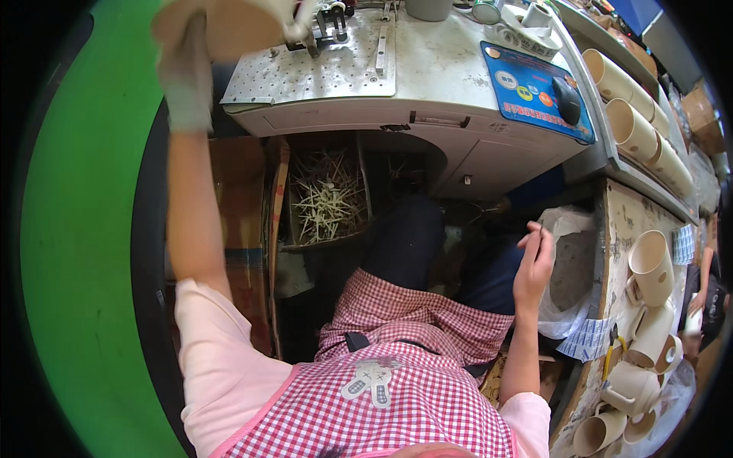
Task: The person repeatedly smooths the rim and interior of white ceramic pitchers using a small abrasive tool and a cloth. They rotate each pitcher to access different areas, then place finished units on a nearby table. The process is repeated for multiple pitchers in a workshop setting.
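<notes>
At the upper left, my left hand, in a pale glove and smeared by motion, is raised at the left end of the workbench. It grips a beige mug, which is cut off by the top edge of the view. My right hand is bare and held over my lap, beside a clear plastic bag. Its fingers are curled together, with a small dark bit at the tips that I cannot make out. A metal clamp fixture stands on the perforated plate of the bench, near the mug.
Under the bench, a carton holds many thin pale sticks. A black mouse rests on a blue mat. Several beige mugs crowd the right-hand table, with yellow-handled pliers. Another person's hand shows at the far right.
</notes>
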